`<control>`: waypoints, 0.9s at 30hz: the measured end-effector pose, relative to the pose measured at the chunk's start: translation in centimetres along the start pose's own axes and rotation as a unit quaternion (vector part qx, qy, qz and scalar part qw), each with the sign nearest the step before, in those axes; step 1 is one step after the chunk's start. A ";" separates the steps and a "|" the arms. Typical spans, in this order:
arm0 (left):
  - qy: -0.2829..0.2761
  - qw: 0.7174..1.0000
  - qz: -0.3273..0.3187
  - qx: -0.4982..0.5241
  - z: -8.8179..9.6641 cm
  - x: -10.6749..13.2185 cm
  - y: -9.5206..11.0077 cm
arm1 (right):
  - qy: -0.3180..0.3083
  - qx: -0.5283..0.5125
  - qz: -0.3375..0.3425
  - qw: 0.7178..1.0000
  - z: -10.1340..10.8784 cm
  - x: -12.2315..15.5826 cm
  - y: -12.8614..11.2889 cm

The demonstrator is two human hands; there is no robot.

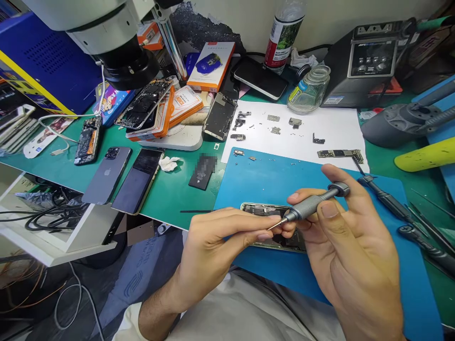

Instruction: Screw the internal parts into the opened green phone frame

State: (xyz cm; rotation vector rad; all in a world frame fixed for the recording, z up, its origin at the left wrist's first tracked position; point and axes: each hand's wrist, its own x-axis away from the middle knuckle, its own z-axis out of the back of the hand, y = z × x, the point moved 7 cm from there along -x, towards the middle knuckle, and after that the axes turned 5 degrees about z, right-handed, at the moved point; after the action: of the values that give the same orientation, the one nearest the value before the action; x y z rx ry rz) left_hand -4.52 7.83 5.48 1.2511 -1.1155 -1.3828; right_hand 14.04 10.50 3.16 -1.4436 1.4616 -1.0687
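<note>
My right hand (351,241) holds a grey precision screwdriver (307,207), its rotating cap against my index finger and its knurled handle against my thumb. The thin shaft slants down to the left. My left hand (209,244) is closed in a pinch around the shaft near its tip; whether a tiny screw sits there is hidden. Beneath both hands an opened phone body (280,243) lies on the blue mat (249,177), partly covered by my fingers. Above the mat, small metal parts and a logic board (339,154) rest on white paper (263,139).
At left lie two phones (106,175) (137,182) and a black battery (203,171). A microscope head (131,61) overhangs the upper left. Beyond the paper stand a glass jar (309,90) and a bottle (284,35). Dark screwdrivers (387,201) and tweezers lie at right.
</note>
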 end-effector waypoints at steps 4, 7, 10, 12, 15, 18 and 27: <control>0.003 1.000 0.004 -0.009 0.0 0.1 -0.2 | 0.001 0.005 0.001 1.000 0.3 0.0 0.0; 0.004 1.000 0.007 -0.018 0.0 0.1 -0.4 | 0.000 0.005 0.003 1.000 0.4 -0.1 0.0; 0.001 1.000 0.007 -0.016 -0.1 0.1 -0.5 | -0.002 0.006 -0.002 1.000 0.4 -0.1 0.2; -0.001 1.000 0.006 -0.008 -0.2 0.1 -0.5 | -0.001 0.006 -0.009 1.000 0.4 0.0 0.3; -0.010 1.000 0.006 -0.005 -0.4 0.2 -0.6 | -0.003 -0.004 -0.019 1.000 0.5 -0.1 0.5; -0.015 0.999 -0.008 -0.041 -0.4 0.1 -0.8 | 0.007 -0.025 -0.032 0.999 1.3 -0.3 0.5; -0.254 0.836 -0.140 -0.466 -4.6 0.1 -1.6 | 0.221 0.181 0.204 0.937 7.0 2.0 -3.8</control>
State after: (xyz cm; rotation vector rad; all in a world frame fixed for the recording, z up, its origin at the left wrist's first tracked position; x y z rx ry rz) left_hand 0.00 7.82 3.55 0.3222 -0.4085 -2.1856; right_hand 21.85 8.30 4.57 -0.6252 1.6659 -1.3542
